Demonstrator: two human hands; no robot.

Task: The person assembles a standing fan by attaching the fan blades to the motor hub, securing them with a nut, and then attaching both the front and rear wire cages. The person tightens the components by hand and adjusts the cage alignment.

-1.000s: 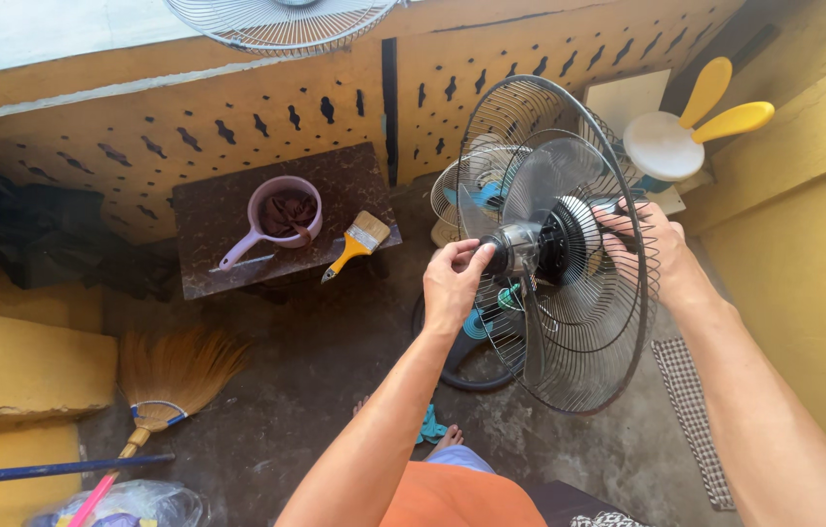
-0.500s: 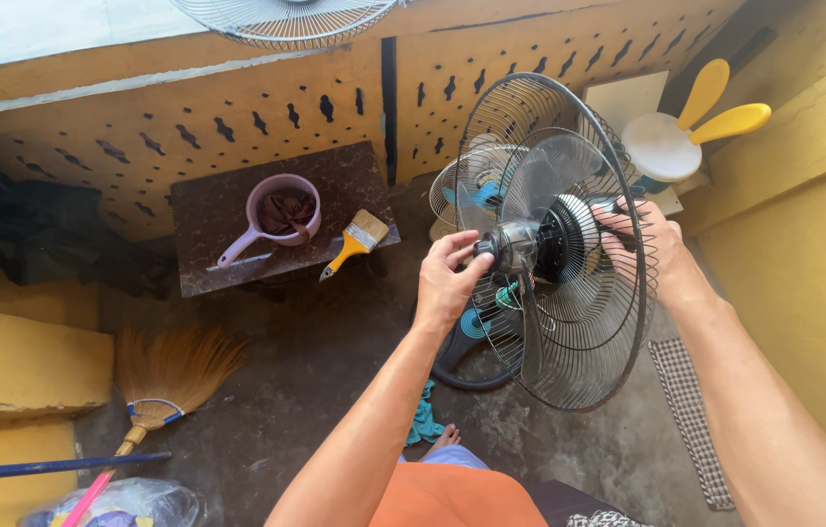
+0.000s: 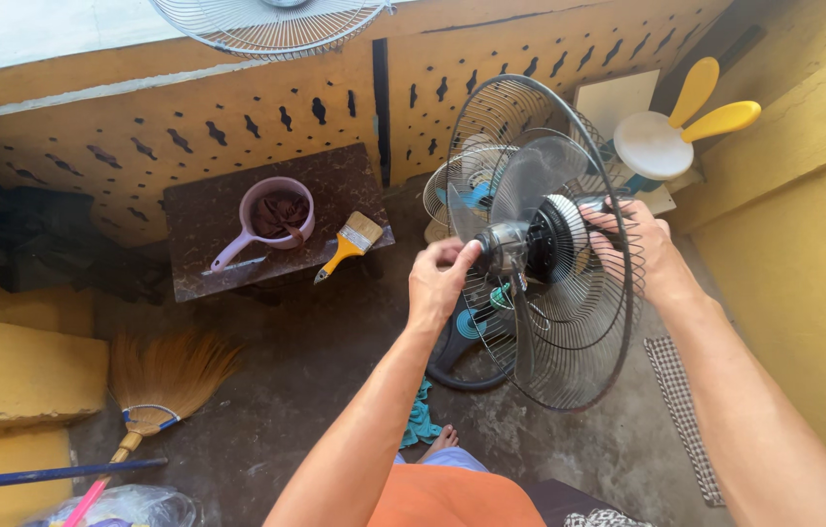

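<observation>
My left hand (image 3: pixel 440 281) pinches the fan's hub cap (image 3: pixel 497 239), right hand (image 3: pixel 635 246) clamps the motor housing (image 3: pixel 557 234) just behind

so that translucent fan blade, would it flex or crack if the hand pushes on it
The fan blade looks like thin see-through plastic, so it would probably flex at the tips and could crack under a hard push. It sits on the hub by the left hand, so it would likely spin rather than resist. The right hand steadies the rear grille.
</observation>
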